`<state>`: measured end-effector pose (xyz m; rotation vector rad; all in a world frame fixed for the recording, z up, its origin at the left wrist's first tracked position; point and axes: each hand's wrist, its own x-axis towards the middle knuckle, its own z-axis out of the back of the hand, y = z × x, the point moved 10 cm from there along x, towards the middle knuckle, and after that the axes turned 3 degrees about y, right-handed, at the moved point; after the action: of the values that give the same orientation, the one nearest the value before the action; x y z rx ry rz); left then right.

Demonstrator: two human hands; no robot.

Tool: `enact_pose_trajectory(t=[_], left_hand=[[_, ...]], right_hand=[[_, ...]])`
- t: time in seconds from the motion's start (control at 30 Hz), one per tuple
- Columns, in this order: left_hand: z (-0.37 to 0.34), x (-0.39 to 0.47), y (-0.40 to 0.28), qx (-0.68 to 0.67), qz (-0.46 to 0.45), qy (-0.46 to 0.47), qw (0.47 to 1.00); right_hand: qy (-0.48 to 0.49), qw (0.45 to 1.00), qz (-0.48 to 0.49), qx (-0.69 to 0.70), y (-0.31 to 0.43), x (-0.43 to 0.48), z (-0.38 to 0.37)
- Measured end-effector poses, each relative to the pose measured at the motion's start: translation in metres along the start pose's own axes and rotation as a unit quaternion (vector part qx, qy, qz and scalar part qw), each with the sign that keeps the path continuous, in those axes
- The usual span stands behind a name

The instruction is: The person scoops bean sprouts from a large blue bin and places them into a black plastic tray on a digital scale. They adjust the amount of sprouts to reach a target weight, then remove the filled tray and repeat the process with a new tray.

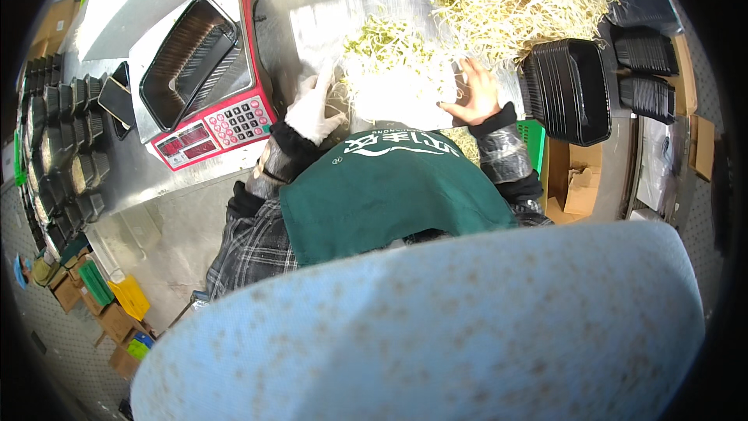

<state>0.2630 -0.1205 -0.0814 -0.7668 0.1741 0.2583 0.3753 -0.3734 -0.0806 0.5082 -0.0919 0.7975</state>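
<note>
A small heap of bean sprouts [388,55] lies on the metal table in front of me, partly washed out by glare. At its left edge rests my left hand [315,106], in a white glove, fingers apart. My right hand [478,92], bare, touches the heap's right edge with spread fingers and thumb. Beyond it spreads a large pile of bean sprouts [502,0]. To the left stands a red and white digital scale [238,120] bearing black plastic trays [175,64]. A nested stack of black plastic trays [575,90] stands right of my right hand.
Many filled trays [64,134] are stacked at the far left, near a smartphone [117,102]. More black trays [646,52] stand at the far right. A green crate [530,140] and an open cardboard box [578,181] are below the table's right side.
</note>
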Motion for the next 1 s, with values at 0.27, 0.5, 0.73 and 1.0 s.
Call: enact_pose_trajectory(t=[0.27,0.5,0.73,1.0], left_hand=[[-0.046,0.039,-0.050,-0.063,-0.329,-0.011,0.942],[-0.033,0.016,0.003,-0.017,-0.146,0.004,0.989],[-0.025,0.009,-0.076,0.022,-0.339,-0.062,0.938],[0.207,-0.111,0.018,-0.094,-0.195,-0.465,0.859]], right_hand=[[0.009,0.977,0.023,0.213,0.066,0.056,-0.019],[0.024,0.998,0.035,0.044,0.044,0.019,-0.030],[0.015,0.997,0.042,0.061,0.105,0.052,-0.044],[-0.052,0.821,-0.129,0.553,0.011,0.060,0.003]])
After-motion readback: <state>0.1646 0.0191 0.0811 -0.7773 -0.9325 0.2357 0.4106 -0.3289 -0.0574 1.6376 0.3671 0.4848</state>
